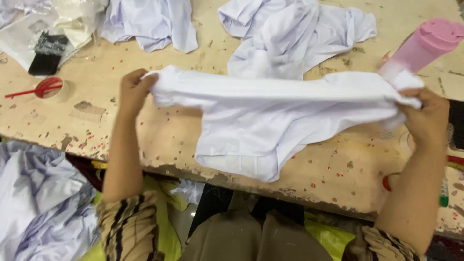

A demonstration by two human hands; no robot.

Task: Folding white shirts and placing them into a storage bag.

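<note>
I hold a white garment [270, 113] stretched across the middle of the frame, my left hand [131, 92] closed on its end at centre left and my right hand [426, 116] closed on the bunched end at the right edge; the lower part of the cloth drapes onto the table [58, 125] and reaches close to its near edge. Risk one, as I judge it: the pink bottle [423, 46] stands tilted in the upper right, just behind my right hand and touching or nearly touching the cloth, so a tug to that side could knock it over. Risk two: the table top is worn, chipped and scattered with small red specks, and the cloth resting on it could pick up dirt or snag on the rough near edge. Risk three: the hanging part could slide off toward my lap if either grip loosens. Surroundings: two more crumpled white garments lie at the top, one at upper centre [150, 21] and one at upper right [295, 34]. A roll of tape [58, 89] with a red tool [34, 90] laid across it sits at the left, a dark packet [46, 53] above it. A heap of pale cloth [38, 203] lies below the table at lower left, yellow material [164, 227] beside it.
</note>
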